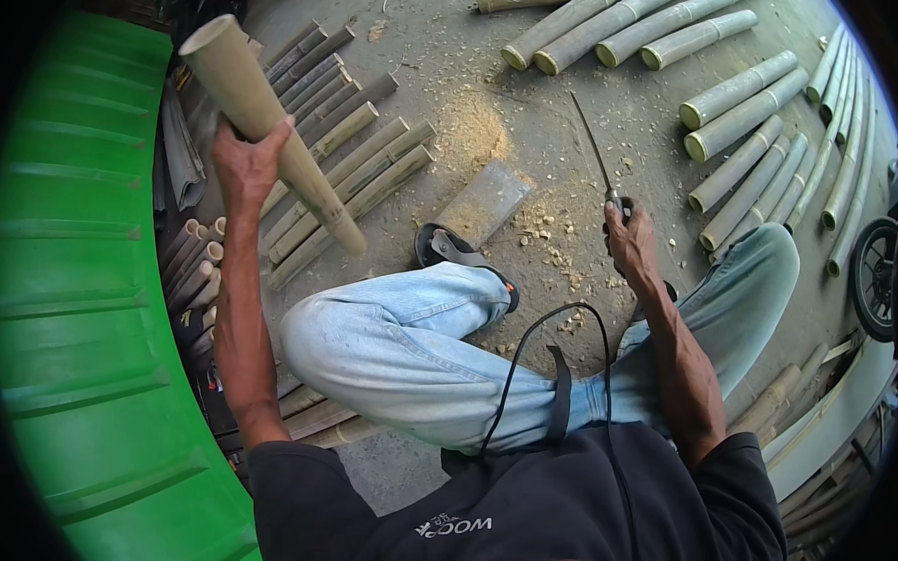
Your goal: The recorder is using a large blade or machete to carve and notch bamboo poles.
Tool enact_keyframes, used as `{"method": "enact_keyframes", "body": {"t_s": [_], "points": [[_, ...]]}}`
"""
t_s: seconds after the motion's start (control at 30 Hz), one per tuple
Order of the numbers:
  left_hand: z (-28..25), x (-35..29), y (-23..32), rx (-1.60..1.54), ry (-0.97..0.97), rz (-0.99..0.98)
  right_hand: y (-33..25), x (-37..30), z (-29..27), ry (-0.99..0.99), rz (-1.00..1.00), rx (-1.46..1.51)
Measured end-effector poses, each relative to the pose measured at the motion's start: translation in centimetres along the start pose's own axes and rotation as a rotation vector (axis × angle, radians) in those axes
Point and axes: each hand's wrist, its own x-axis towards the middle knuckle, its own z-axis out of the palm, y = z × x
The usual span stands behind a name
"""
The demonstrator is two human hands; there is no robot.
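Note:
My left hand [247, 165] is wrapped round a thick bamboo tube [276, 126], raised and tilted. Its wide open end is at the upper left, its narrower end near my bent knee. In my right hand [630, 237] is the dark handle of a tool with a long, thin, straight blade [594, 142]; whether it is a saw or a knife I cannot tell. The blade points away from me and is apart from the bamboo. Between the hands, a flat wooden block [488, 201] dusted with sawdust lies on the floor beside my sandalled foot [460, 249].
Cut bamboo lengths [359, 173] lie in rows at left, with more bamboo poles [616, 34] at the far side and right. Sawdust [474, 128] and chips litter the floor. A green ribbed panel [79, 268] borders the left; a black wheel [874, 279] stands at right.

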Motion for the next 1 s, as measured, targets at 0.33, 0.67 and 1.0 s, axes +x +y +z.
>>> {"method": "enact_keyframes", "body": {"t_s": [0.33,0.67,1.0], "points": [[4.1,-1.2,4.0,-0.834,0.034,-0.105,-0.5,-3.2,2.1,0.016,-0.175,-0.070],[2.1,1.9,6.2,-0.839,0.095,-0.232,-1.7,-3.3,4.5,-0.059,-0.226,0.010],[5.2,1.2,8.3,-0.622,0.235,-0.124,2.7,1.3,6.0,-0.007,-0.185,0.078]]}}
